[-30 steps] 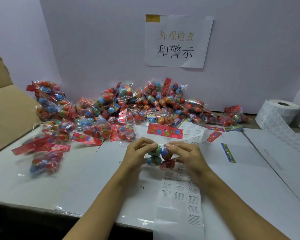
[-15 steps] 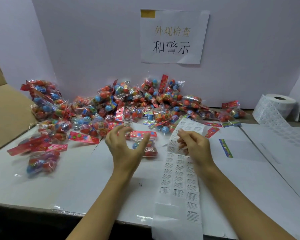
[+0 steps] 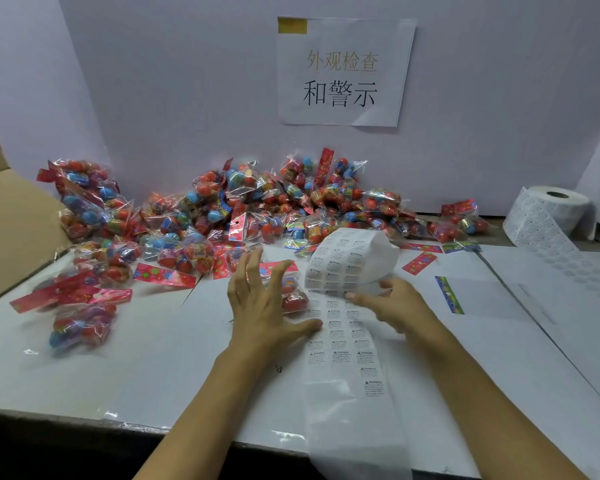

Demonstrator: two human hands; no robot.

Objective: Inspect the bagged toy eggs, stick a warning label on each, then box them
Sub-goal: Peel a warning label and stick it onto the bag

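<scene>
We see the left hand (image 3: 261, 308) spread wide, fingers straight and fanned, over one bag of toy eggs (image 3: 290, 292) that lies on the white table (image 3: 84, 368) just left of the warning-label strip (image 3: 343, 327). Whether the palm touches the bag we cannot tell, since the hand hides most of it. The right hand (image 3: 392, 304) rests on the label strip, its fingers loosely bent; whether they pinch the backing paper or a label we cannot tell. Beyond that hand, the strip arches up off the table in a loose fold, and toward us it runs flat past the table's front edge. Beyond the strip, against the back wall, sits the heap of bagged eggs (image 3: 264, 209), red and blue through clear film. Left of the strip lies a separate blurred bag (image 3: 78, 323), and further left a cardboard box (image 3: 11, 223). Far right of the strip stands a label roll (image 3: 551, 209). Above the heap, a paper sign (image 3: 343, 72) with Chinese characters hangs on the wall.
</scene>
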